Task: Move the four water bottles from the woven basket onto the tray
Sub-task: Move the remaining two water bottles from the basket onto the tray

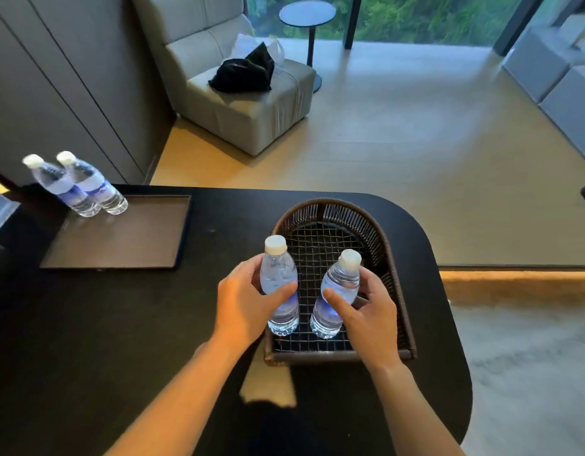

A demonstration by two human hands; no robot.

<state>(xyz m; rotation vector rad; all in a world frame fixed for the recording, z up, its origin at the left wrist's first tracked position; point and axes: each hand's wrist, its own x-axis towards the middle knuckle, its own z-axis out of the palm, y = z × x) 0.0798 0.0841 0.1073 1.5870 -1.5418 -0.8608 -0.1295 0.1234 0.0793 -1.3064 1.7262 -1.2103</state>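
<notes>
Two clear water bottles with white caps stand upright in the dark woven basket [390,245] on the black table. My left hand [245,297] is wrapped around the left bottle [279,274] at the basket's left side. The right bottle [340,284] is gripped by my right hand [366,311]. Both bottle bases look at or just above the basket's mesh floor; I cannot tell whether they touch it. Two more bottles [77,185] stand side by side on the far left corner of the flat brown tray [136,238], which lies to the left of the basket.
The black table [87,324] has a rounded right end, with the floor beyond. A grey armchair [251,106] holding a black bag stands across the room, and a small round side table [307,14] stands by the window. A grey wall panel rises at the left.
</notes>
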